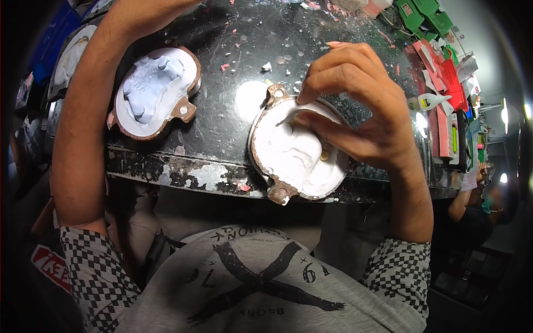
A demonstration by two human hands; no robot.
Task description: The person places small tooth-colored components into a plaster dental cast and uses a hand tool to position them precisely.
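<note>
My right hand (pixel 363 105) is bent over a brown metal dental flask half (pixel 280 191) filled with white plaster (pixel 291 150). Its thumb reaches inside the moulded hollow and its index fingertip meets the upper rim, so the plaster edge lies between them. The other fingers curl above. This flask half overhangs the near table edge. Farther left, a second flask half (pixel 184 110) lies on the table, with pale blue material (pixel 152 83) set in white plaster. My left forearm (pixel 83 133) passes to the left of it; the hand itself is beyond the top edge.
Plaster crumbs and pink scraps dot the worn black table (pixel 222 39). Another plaster-filled flask (pixel 72 55) sits at far left. Red trays (pixel 452 83), a white squeeze bottle (pixel 433 101) and green boxes (pixel 425 16) line the right side. A person (pixel 472 200) is at far right.
</note>
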